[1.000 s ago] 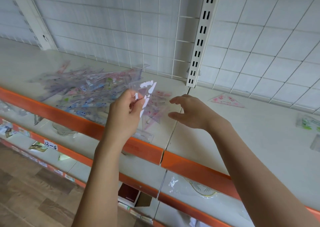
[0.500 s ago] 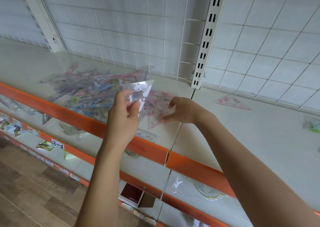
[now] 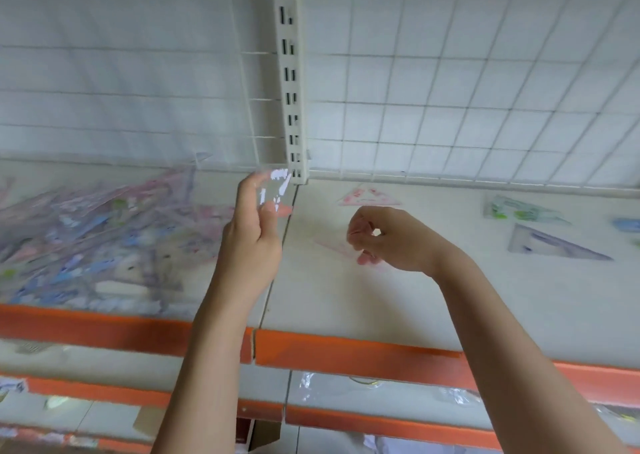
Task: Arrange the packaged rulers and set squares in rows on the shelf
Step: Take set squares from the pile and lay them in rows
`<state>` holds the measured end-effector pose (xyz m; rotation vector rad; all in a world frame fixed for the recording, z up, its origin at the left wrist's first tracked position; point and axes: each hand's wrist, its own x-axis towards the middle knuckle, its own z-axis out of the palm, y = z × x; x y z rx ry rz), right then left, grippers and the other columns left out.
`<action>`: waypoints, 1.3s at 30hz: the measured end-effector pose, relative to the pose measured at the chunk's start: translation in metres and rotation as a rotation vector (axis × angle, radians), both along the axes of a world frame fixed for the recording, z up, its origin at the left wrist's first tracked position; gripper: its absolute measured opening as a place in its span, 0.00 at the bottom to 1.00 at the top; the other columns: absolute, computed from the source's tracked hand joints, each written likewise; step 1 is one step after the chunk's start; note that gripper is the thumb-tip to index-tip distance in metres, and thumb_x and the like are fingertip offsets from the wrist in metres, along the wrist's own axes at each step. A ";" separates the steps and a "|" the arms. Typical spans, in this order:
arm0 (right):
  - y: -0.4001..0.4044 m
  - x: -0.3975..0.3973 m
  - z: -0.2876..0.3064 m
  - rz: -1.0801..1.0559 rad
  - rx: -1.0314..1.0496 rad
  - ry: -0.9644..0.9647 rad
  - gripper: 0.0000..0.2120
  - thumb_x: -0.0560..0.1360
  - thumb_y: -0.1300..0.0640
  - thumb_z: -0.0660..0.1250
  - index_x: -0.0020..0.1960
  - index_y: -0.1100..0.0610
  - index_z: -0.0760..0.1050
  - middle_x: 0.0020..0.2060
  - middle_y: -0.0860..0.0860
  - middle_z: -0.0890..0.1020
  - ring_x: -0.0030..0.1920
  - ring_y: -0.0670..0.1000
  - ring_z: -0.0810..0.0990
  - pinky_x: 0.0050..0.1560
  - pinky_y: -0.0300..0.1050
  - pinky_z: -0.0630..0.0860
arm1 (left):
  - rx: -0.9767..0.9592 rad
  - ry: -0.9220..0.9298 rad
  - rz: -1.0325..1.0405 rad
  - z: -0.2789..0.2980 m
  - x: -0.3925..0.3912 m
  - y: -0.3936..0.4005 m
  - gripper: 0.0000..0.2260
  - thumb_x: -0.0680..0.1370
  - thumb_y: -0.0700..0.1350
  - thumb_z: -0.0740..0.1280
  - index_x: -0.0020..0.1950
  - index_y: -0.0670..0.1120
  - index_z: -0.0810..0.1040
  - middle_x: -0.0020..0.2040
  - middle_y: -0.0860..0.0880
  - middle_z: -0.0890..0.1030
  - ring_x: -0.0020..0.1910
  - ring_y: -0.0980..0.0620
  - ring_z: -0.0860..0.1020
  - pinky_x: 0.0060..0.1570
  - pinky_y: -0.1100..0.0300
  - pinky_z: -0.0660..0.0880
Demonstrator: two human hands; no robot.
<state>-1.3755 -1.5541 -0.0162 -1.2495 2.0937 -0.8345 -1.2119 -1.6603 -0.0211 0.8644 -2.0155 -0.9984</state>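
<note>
While the left hand (image 3: 252, 235) is keeping a clear packaged set square (image 3: 275, 188) pinched upright between thumb and fingers over the seam of the shelf (image 3: 485, 297), the right hand (image 3: 388, 240) is now carrying a faint pink set square (image 3: 341, 247) away from the heap, its fingers curled round one corner. Half a second ago that hand was only touching the pink pieces at the edge of the pile; now it is hovering over the right-hand shelf bay, and the view is swinging right with it, blurring everything. I judge this to mean 1 more piece is travelling toward the row being started on the right.

Along that bay, 1 pink set square (image 3: 369, 197) is lying near the wire back panel (image 3: 450, 90), with a green packaged one (image 3: 523, 211) and a grey-blue one (image 3: 554, 247) further right, well apart from each other. The jumbled pile of packaged rulers and set squares (image 3: 97, 242) is filling the left bay, still unsorted.

Nothing is blocking the open stretch between the right hand and the laid pieces. The slotted upright post (image 3: 291, 72) is standing just behind the left hand's packet, so that piece may need swinging round it.
</note>
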 end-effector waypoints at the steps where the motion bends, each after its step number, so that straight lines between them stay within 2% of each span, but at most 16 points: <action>1: 0.010 -0.005 0.002 -0.037 -0.011 -0.013 0.05 0.77 0.59 0.61 0.44 0.54 0.73 0.44 0.49 0.79 0.37 0.48 0.85 0.47 0.52 0.79 | -0.020 -0.028 -0.047 -0.001 -0.008 0.003 0.15 0.82 0.46 0.53 0.58 0.69 0.64 0.49 0.60 0.81 0.31 0.59 0.74 0.39 0.64 0.71; 3: 0.030 -0.015 0.005 -0.107 -0.025 -0.025 0.04 0.78 0.59 0.60 0.46 0.55 0.73 0.43 0.51 0.80 0.36 0.48 0.85 0.41 0.49 0.78 | -0.018 -0.064 -0.142 -0.001 -0.023 0.012 0.14 0.82 0.50 0.54 0.63 0.67 0.66 0.55 0.58 0.79 0.46 0.63 0.76 0.47 0.74 0.69; 5: 0.051 -0.024 0.006 -0.165 -0.038 -0.038 0.04 0.78 0.59 0.60 0.46 0.55 0.73 0.43 0.52 0.81 0.35 0.48 0.84 0.37 0.45 0.76 | 0.021 -0.070 -0.215 -0.003 -0.041 0.019 0.17 0.80 0.55 0.55 0.70 0.61 0.65 0.65 0.57 0.74 0.63 0.64 0.72 0.61 0.71 0.64; 8: 0.081 -0.038 0.002 -0.240 -0.051 -0.057 0.04 0.79 0.58 0.60 0.47 0.55 0.73 0.41 0.51 0.81 0.35 0.49 0.84 0.42 0.49 0.79 | 0.017 -0.098 -0.297 -0.007 -0.063 0.035 0.24 0.77 0.65 0.54 0.72 0.61 0.64 0.69 0.59 0.69 0.68 0.65 0.66 0.65 0.67 0.60; 9: 0.090 -0.043 0.000 -0.260 -0.056 -0.062 0.04 0.79 0.58 0.60 0.47 0.55 0.73 0.40 0.50 0.81 0.35 0.49 0.84 0.43 0.49 0.79 | 0.008 -0.096 -0.321 -0.008 -0.071 0.042 0.25 0.76 0.66 0.54 0.71 0.61 0.64 0.68 0.60 0.69 0.67 0.65 0.67 0.64 0.68 0.61; 11: 0.108 -0.052 -0.002 -0.287 -0.060 -0.069 0.04 0.79 0.58 0.60 0.47 0.54 0.73 0.39 0.50 0.80 0.35 0.50 0.84 0.41 0.47 0.79 | 0.003 -0.104 -0.325 -0.008 -0.084 0.054 0.23 0.76 0.61 0.60 0.70 0.56 0.68 0.62 0.58 0.73 0.60 0.63 0.73 0.54 0.72 0.65; 13: 0.123 -0.062 -0.004 -0.309 -0.057 -0.062 0.04 0.79 0.58 0.60 0.47 0.53 0.73 0.39 0.49 0.80 0.35 0.50 0.84 0.40 0.45 0.78 | -0.014 -0.130 -0.296 -0.007 -0.098 0.066 0.22 0.76 0.54 0.64 0.69 0.50 0.69 0.57 0.55 0.74 0.55 0.51 0.73 0.48 0.66 0.68; 15: 0.136 -0.073 -0.005 -0.330 -0.051 -0.057 0.05 0.79 0.59 0.60 0.46 0.52 0.73 0.38 0.49 0.80 0.35 0.49 0.84 0.39 0.44 0.77 | -0.010 -0.128 -0.286 -0.008 -0.110 0.077 0.24 0.75 0.52 0.67 0.69 0.50 0.68 0.56 0.53 0.75 0.54 0.46 0.73 0.49 0.62 0.69; 18: 0.153 -0.088 -0.009 -0.341 -0.034 -0.042 0.06 0.79 0.59 0.59 0.46 0.50 0.72 0.38 0.47 0.80 0.36 0.49 0.83 0.39 0.43 0.76 | -0.001 -0.114 -0.296 -0.013 -0.125 0.091 0.29 0.73 0.48 0.71 0.72 0.51 0.66 0.62 0.52 0.75 0.56 0.52 0.74 0.55 0.62 0.69; 19: 0.159 -0.092 -0.010 -0.343 -0.025 -0.036 0.06 0.79 0.58 0.59 0.46 0.49 0.72 0.38 0.47 0.80 0.36 0.49 0.83 0.40 0.44 0.76 | -0.003 -0.115 -0.301 -0.014 -0.131 0.095 0.29 0.72 0.47 0.72 0.71 0.52 0.67 0.62 0.52 0.76 0.55 0.55 0.74 0.54 0.63 0.69; 23: 0.180 -0.108 -0.016 -0.353 -0.022 -0.045 0.08 0.79 0.59 0.58 0.47 0.47 0.70 0.37 0.46 0.81 0.35 0.49 0.82 0.44 0.47 0.76 | 0.002 -0.100 -0.302 -0.015 -0.151 0.116 0.27 0.70 0.45 0.74 0.66 0.54 0.69 0.50 0.53 0.78 0.38 0.62 0.72 0.39 0.70 0.68; 26: 0.191 -0.119 -0.018 -0.352 -0.032 -0.063 0.08 0.79 0.59 0.57 0.48 0.47 0.70 0.36 0.46 0.81 0.34 0.48 0.81 0.44 0.46 0.75 | 0.065 -0.066 -0.291 -0.012 -0.162 0.128 0.34 0.70 0.43 0.74 0.70 0.60 0.62 0.37 0.53 0.76 0.33 0.59 0.74 0.36 0.74 0.69; 29: 0.199 -0.128 -0.019 -0.341 -0.037 -0.070 0.09 0.80 0.59 0.57 0.48 0.45 0.70 0.37 0.46 0.81 0.35 0.48 0.81 0.44 0.45 0.75 | 0.244 -0.022 -0.400 -0.003 -0.171 0.138 0.45 0.71 0.35 0.72 0.69 0.73 0.51 0.30 0.51 0.76 0.32 0.52 0.80 0.40 0.61 0.78; 31: 0.202 -0.133 -0.019 -0.333 -0.042 -0.079 0.09 0.80 0.59 0.57 0.49 0.45 0.70 0.38 0.47 0.81 0.35 0.48 0.81 0.44 0.44 0.75 | 0.312 -0.008 -0.440 0.001 -0.176 0.144 0.47 0.71 0.33 0.71 0.66 0.76 0.49 0.29 0.52 0.76 0.32 0.48 0.82 0.37 0.57 0.80; 34: 0.206 -0.140 -0.020 -0.317 -0.050 -0.092 0.08 0.80 0.60 0.57 0.51 0.48 0.70 0.38 0.48 0.81 0.35 0.48 0.81 0.45 0.44 0.75 | 0.310 -0.025 -0.456 0.006 -0.182 0.152 0.47 0.73 0.33 0.69 0.64 0.79 0.47 0.31 0.49 0.76 0.32 0.46 0.83 0.35 0.56 0.79; 39: 0.210 -0.151 -0.019 -0.297 -0.063 -0.109 0.07 0.80 0.60 0.57 0.53 0.50 0.71 0.38 0.49 0.81 0.35 0.49 0.81 0.48 0.48 0.77 | 0.334 -0.071 -0.471 0.008 -0.191 0.159 0.45 0.73 0.33 0.68 0.67 0.77 0.50 0.29 0.50 0.75 0.33 0.45 0.83 0.38 0.54 0.80</action>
